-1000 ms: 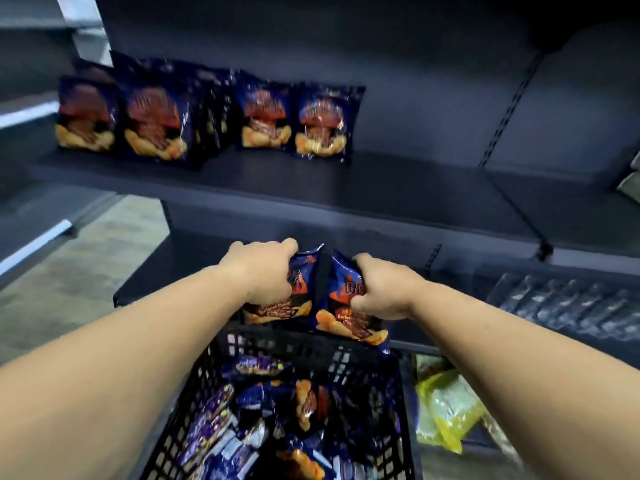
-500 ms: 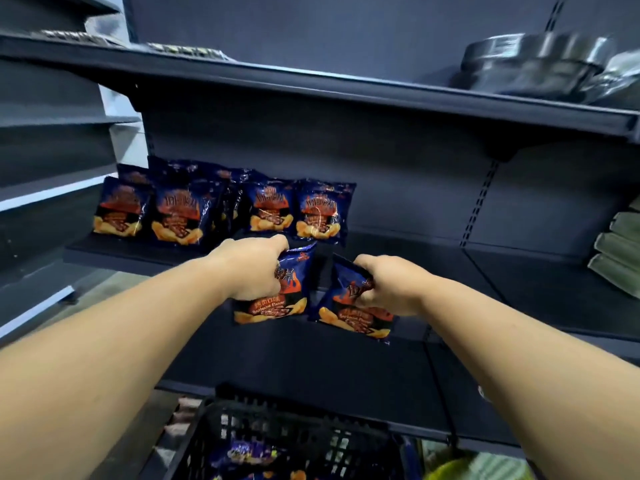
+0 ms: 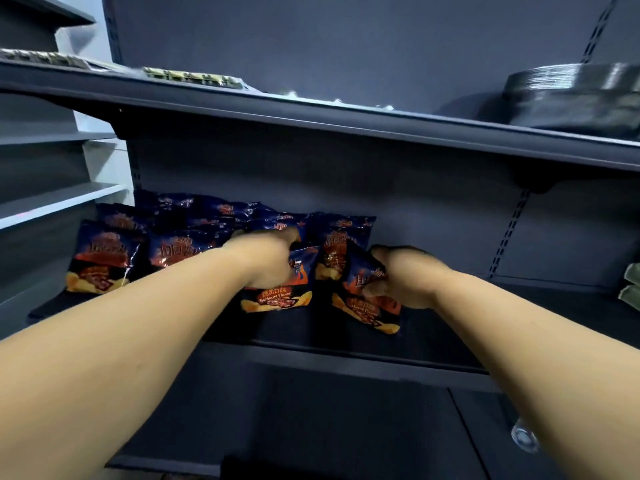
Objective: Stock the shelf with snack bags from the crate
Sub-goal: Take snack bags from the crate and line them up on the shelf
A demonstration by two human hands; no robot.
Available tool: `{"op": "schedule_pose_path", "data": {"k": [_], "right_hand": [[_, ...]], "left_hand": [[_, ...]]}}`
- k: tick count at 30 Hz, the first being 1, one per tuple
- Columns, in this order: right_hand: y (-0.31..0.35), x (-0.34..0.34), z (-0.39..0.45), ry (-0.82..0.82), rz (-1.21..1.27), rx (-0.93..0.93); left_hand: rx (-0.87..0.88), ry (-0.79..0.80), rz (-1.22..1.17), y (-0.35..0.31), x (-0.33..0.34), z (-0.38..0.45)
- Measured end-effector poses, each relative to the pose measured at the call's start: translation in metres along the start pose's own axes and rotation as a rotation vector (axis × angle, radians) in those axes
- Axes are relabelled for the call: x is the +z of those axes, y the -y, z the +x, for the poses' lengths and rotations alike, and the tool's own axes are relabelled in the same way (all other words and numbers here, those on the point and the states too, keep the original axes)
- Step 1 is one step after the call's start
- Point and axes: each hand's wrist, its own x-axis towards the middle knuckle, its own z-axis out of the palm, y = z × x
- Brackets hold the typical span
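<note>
My left hand (image 3: 265, 259) grips the top of a dark blue barbecue snack bag (image 3: 277, 297), held upright over the dark shelf (image 3: 346, 351). My right hand (image 3: 405, 278) grips a second snack bag (image 3: 367, 311) of the same kind, tilted, just right of the first. Both bags hang at the shelf's front, in front of a row of several matching bags (image 3: 104, 258) that stand against the back panel on the left. One stocked bag (image 3: 341, 244) shows between my hands. The crate is out of view.
An upper shelf (image 3: 346, 129) overhangs the row and carries flat packets (image 3: 190, 77) and a stack of dark round trays (image 3: 571, 95). Green packs (image 3: 630, 285) lie at the right edge. Bare shelf surface lies to the right of my right hand. Grey shelving stands at the left.
Both hands have lifted the two bags from above the crate up to the shelf with the stocked row. The view has tilted upward and the crate has dropped out of sight.
</note>
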Motion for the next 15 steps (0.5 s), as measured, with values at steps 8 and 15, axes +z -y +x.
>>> {"op": "schedule_pose_path", "data": {"k": [8, 15], "right_hand": [[0.005, 0.0, 0.059, 0.103, 0.03, 0.029], [0.012, 0.008, 0.102, 0.111, 0.078, 0.031]], "left_hand": [[0.086, 0.036, -0.004, 0.038, 0.009, 0.082], [0.082, 0.142, -0.024, 0.048, 0.018, 0.121]]}}
